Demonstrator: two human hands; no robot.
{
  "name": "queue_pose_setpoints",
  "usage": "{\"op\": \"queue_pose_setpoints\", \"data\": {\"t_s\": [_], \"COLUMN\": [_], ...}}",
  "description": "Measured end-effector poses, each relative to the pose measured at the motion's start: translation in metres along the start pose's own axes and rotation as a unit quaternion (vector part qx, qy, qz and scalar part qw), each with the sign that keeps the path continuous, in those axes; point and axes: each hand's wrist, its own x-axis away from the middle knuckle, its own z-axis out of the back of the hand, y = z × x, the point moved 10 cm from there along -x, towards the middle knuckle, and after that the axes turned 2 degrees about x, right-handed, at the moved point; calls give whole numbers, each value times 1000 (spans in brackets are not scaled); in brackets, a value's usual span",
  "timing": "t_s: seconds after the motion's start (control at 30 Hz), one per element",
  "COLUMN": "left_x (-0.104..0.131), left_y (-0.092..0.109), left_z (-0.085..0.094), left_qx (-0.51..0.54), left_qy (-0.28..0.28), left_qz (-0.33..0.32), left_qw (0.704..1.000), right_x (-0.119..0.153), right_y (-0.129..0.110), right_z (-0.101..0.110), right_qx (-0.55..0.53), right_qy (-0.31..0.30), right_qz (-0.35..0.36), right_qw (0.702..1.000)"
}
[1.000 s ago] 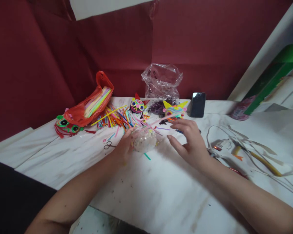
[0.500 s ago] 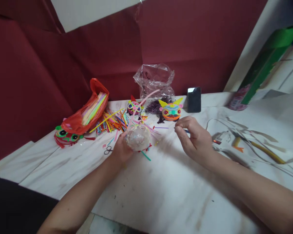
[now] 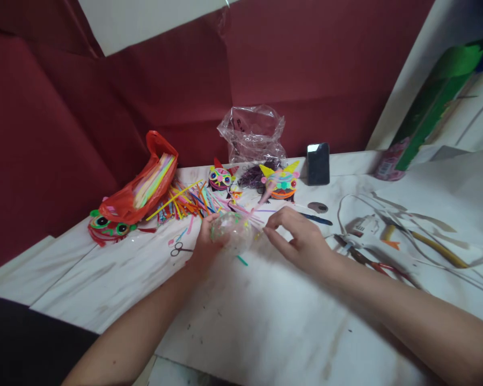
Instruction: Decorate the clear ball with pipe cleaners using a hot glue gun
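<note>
Left fingers (image 3: pixel 209 221) grip a clear ball (image 3: pixel 236 236); right fingers (image 3: pixel 282 216) curl near it, any hold unclear.

From where I stand, the one camera sits on the person's head, looking forward and steeply down past the bare left forearm (image 3: pixel 140 313) and bare right forearm (image 3: pixel 390 300), near enough that the left hand's (image 3: pixel 205 244) grip on a clear round ball (image 3: pixel 235 236) falls around mid-view. Its wide view takes in the white, grey-streaked tabletop (image 3: pixel 265 327) on this side of the grip and to both sides, and faces the dark red, creased wall covering (image 3: pixel 306 75) beyond it.
</note>
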Motion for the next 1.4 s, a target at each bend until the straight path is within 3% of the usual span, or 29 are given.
{"op": "queue_pose_setpoints", "data": {"t_s": [0.07, 0.1, 0.17, 0.2, 0.27, 0.37, 0.57, 0.67, 0.77, 1.03, 1.27, 1.4], "left_x": [8, 16, 36, 44, 54, 67, 84, 90, 89, 65, 50, 35], "left_y": [24, 40, 58, 59, 59, 64, 69, 70, 70, 58, 47, 36], "left_z": [-1, -9, -37, -49, -64, -73, -76, -76, -74, -67, -63, -54], "left_qx": [-167, -265, -442, -494, -546, -552, -547, -534, -526, -516, -503, -492], "left_qy": [32, 33, -1, -26, -59, -64, -48, -51, -44, -49, -64, -108], "left_qz": [-127, -211, -354, -397, -445, -500, -561, -580, -577, -475, -427, -363], "left_qw": [977, 940, 824, 773, 707, 665, 620, 612, 624, 712, 748, 784], "right_x": [6, 9, 16, 19, 25, 31, 41, 44, 45, 45, 60, 66], "right_y": [-4, -6, -11, -12, -11, -2, 12, 12, 12, 21, 45, 58], "right_z": [-15, -22, -33, -37, -45, -53, -64, -65, -64, -71, -86, -91], "right_qx": [-24, -27, -17, -4, 20, 27, 10, 0, -4, -28, -55, -54], "right_qy": [-38, -53, -75, -86, -105, -115, -126, -125, -125, -162, -229, -250], "right_qz": [8, 14, 30, 35, 35, 14, -5, 9, 18, -23, -118, -158], "right_qw": [999, 998, 997, 996, 994, 993, 992, 992, 992, 986, 965, 954]}}
